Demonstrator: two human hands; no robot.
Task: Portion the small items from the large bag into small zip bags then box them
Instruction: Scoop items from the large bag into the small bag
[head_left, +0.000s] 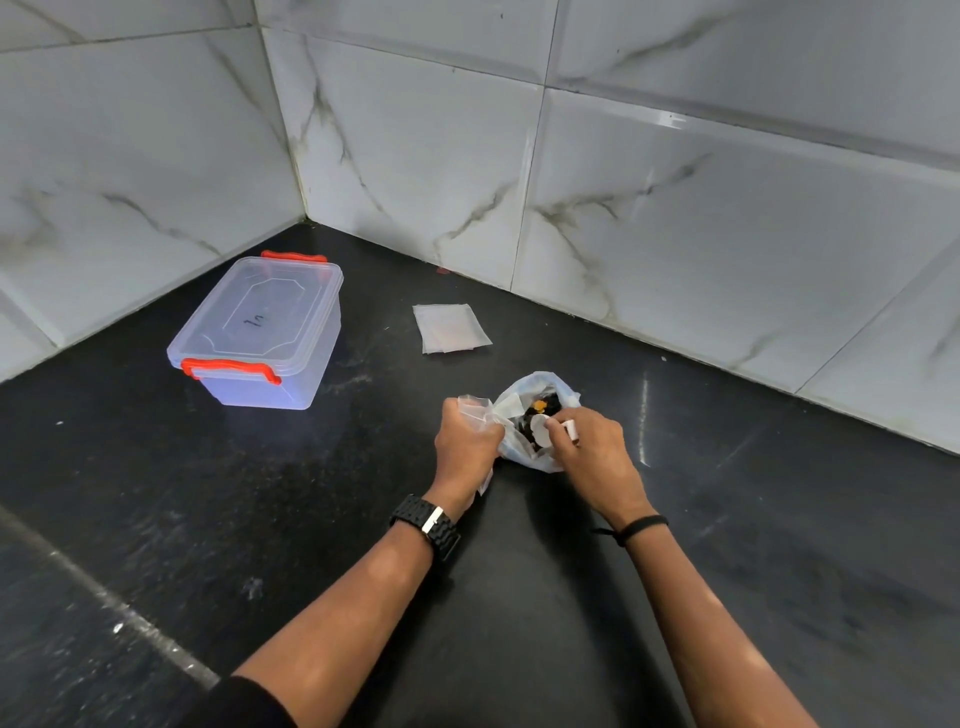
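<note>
Head cam: left hand (464, 441) grips small zip bag (475, 410); right hand (589, 451) fingers pinch white item (570, 429) at large bag (524, 452), mid-countertop (519, 597).

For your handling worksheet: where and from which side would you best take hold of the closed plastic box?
Probably grip the box from above, across its long sides just under the lid rim. The red latches occupy both short ends, and the lid is flat and smooth, offering no hold.

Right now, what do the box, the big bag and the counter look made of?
Box: clear rigid plastic with orange-red latches; the counter shows through it. Big bag: thin, whitish, crinkled plastic film, contents faintly visible. Counter: dark, polished, speckled, probably stone; it reflects light.
</note>
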